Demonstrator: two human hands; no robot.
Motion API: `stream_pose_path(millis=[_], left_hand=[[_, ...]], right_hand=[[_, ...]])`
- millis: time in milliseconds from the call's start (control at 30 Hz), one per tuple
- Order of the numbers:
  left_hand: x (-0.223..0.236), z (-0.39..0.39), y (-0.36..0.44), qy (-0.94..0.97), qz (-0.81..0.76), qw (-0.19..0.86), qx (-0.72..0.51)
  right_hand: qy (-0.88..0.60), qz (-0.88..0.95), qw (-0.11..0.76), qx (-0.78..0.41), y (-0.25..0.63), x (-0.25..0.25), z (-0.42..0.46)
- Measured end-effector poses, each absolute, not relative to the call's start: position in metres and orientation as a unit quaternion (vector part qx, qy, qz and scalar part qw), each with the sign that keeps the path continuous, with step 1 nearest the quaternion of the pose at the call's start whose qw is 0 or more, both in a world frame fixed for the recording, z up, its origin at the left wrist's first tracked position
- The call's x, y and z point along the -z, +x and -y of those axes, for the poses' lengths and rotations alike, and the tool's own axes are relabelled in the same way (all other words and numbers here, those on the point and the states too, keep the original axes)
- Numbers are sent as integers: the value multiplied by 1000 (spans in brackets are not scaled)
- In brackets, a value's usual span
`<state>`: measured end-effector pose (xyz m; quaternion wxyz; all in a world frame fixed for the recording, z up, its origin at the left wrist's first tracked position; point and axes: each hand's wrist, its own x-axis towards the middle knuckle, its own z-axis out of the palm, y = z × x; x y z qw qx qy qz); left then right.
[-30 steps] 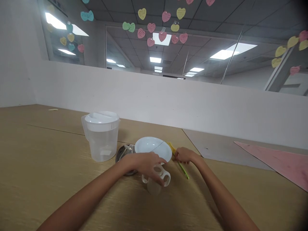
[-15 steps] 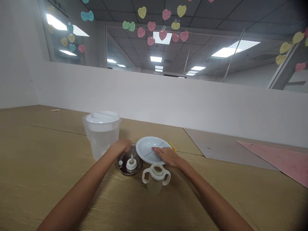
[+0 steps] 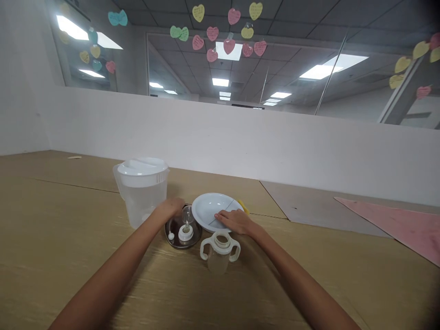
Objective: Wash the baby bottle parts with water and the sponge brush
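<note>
My left hand (image 3: 170,207) rests at the far rim of a small dark metal dish (image 3: 176,236), close to a clear plastic pitcher (image 3: 142,190) with a white lid; its fingers are curled and mostly hidden. The dish holds a white bottle collar with a clear teat (image 3: 186,229) and a small white piece. My right hand (image 3: 234,220) lies flat with fingers stretched out on a white plate (image 3: 208,207). A two-handled baby bottle (image 3: 219,251), open at the top, stands just in front of both hands. A yellow-green object (image 3: 243,205) peeks from behind the plate.
The wooden table (image 3: 62,238) runs back to a low white partition (image 3: 240,142). A grey mat (image 3: 309,211) and a pink sheet (image 3: 402,231) lie at the right. Paper hearts hang on the glass above.
My left hand let go of the baby bottle and went to the metal dish by the pitcher. My right hand left the yellow-green object and settled flat on the white plate.
</note>
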<state>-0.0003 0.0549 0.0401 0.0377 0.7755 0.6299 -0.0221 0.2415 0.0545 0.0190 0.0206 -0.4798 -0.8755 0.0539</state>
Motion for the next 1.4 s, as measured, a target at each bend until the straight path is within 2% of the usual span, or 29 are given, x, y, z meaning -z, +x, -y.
stream_pose_path(millis=[233, 367, 500, 567, 667, 800, 1133, 1300, 1400], left_hand=[[-78, -37, 0, 787, -614, -38, -46], [-95, -23, 8, 798, -571, -86, -171], [-99, -17, 23, 800, -510, -33, -315], [-97, -17, 30, 796, -492, 4, -354], [-91, -19, 39, 797, -472, 35, -375], [-85, -18, 46, 807, -455, 42, -374], [-86, -14, 52, 809, -422, 89, -399], [-85, -13, 54, 812, -418, 111, -391], [-87, -10, 55, 821, -430, 82, -366]], right_hand=[[-509, 819, 204, -167, 242, -11, -64], [-511, 787, 264, -221, 244, -12, -73], [-478, 753, 361, -272, 246, -38, -64], [-387, 693, 506, -337, 247, -59, -48], [-308, 660, 598, -334, 248, -90, -18], [-267, 693, 617, -261, 247, -104, 7], [-259, 762, 573, -156, 241, -81, -2], [-261, 799, 538, -60, 240, -81, 3], [-258, 813, 521, -17, 238, -79, 2]])
